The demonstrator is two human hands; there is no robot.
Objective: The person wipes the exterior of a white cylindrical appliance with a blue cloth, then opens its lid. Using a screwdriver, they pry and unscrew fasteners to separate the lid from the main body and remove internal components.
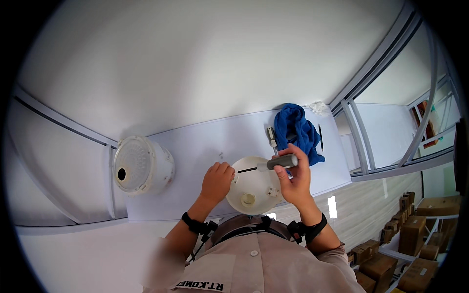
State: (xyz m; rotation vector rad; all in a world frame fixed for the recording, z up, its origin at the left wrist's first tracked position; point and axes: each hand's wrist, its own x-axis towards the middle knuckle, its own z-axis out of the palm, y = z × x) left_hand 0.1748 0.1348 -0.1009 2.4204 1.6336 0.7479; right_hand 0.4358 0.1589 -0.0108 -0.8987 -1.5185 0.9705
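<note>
A white round, shallow bowl-like part (pixel 254 168) lies at the table's front edge, close to my body. It has a round opening with a collar (pixel 248 199) and small fittings (pixel 273 191) inside its rim. My right hand (pixel 296 183) grips a screwdriver (pixel 282 162) by its grey handle. The dark shaft points left across the part, its tip close to my left fingers. My left hand (pixel 216 183) is at the part's left rim, fingers curled and closed beside another fitting (pixel 235 179). Whatever those fingers pinch is hidden.
A white lidded bucket (pixel 146 166) with a dark hole stands at the table's left. Behind my right hand lie a blue cloth (pixel 297 129), a second screwdriver (pixel 271 136) and a thin black rod (pixel 320 136). Tiny pieces (pixel 221 156) rest near the middle. Cardboard boxes (pixel 413 234) stand lower right.
</note>
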